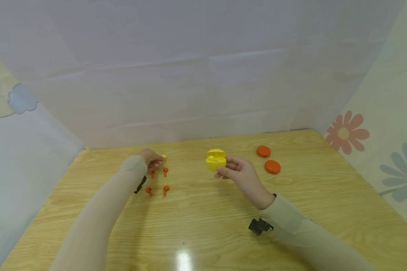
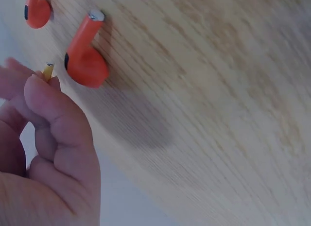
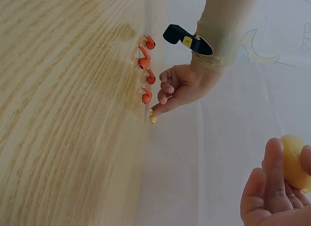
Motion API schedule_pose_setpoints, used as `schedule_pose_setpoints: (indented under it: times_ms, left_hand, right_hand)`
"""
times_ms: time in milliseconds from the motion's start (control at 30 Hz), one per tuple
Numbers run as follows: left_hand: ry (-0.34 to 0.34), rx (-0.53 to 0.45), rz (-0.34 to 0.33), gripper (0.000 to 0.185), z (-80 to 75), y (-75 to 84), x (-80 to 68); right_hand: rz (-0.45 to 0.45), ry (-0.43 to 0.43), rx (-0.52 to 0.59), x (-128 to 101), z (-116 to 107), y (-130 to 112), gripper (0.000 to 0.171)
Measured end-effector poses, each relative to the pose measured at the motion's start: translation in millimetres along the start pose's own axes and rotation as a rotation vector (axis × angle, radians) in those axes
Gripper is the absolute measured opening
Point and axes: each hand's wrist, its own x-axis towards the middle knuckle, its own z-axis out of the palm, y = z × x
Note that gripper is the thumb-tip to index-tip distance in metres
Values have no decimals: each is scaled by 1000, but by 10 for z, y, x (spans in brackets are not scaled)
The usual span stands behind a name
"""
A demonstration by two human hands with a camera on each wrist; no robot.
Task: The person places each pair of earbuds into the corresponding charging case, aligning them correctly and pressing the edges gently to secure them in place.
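Note:
My left hand point(image 1: 150, 157) is at the left of the table, pinching a yellow earbud point(image 1: 164, 159) between thumb and fingers. In the left wrist view only the tip of the earbud's stem point(image 2: 48, 72) shows past the fingertips. Near the middle, my right hand point(image 1: 244, 177) holds a round yellow earbud case point(image 1: 216, 164) above the table by its right side. The case's lid is raised, and a yellow earbud point(image 1: 211, 159) appears to sit in its left slot. Several orange earbuds point(image 1: 166, 189) lie just in front of my left hand.
Two round orange cases point(image 1: 263, 151), lids down, lie on the wooden table point(image 1: 196, 226) to the right of my right hand. A pale cloth wall point(image 1: 190, 94) rises behind the table's back edge. Each wrist wears a small black camera point(image 1: 260, 226).

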Motion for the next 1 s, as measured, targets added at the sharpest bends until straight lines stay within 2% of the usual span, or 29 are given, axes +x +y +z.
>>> schedule_pose_setpoints:
  times_ms: [67,133,300,467,700,867,1000]
  left_hand:
    - [-16,-39,28,20,12,34,-135]
    - [-11,-38,36,31,39,88,-284]
    - [-30,-21,44,42,42,123,-375]
    - [-35,27,26,44,16,103,-282]
    - [-3,49,1,45,-20,61,-178]
    - [30,61,-11,42,-31,37,-190]
    - [49,96,-2,48,-35,33,-246]
  right_hand:
    - [-10,-2,1,-1,-2,-3,35]
    - [-18,-5,-1,-4,-4,-4,35]
    - [-34,-11,4,-14,-8,-5,35]
    - [-37,-15,13,-25,-8,-13,36]
    - [-33,-13,16,-39,-15,-33,37]
    - [-37,-18,16,-43,-20,-30,36]
    - [-39,-21,24,-43,-22,-28,37]
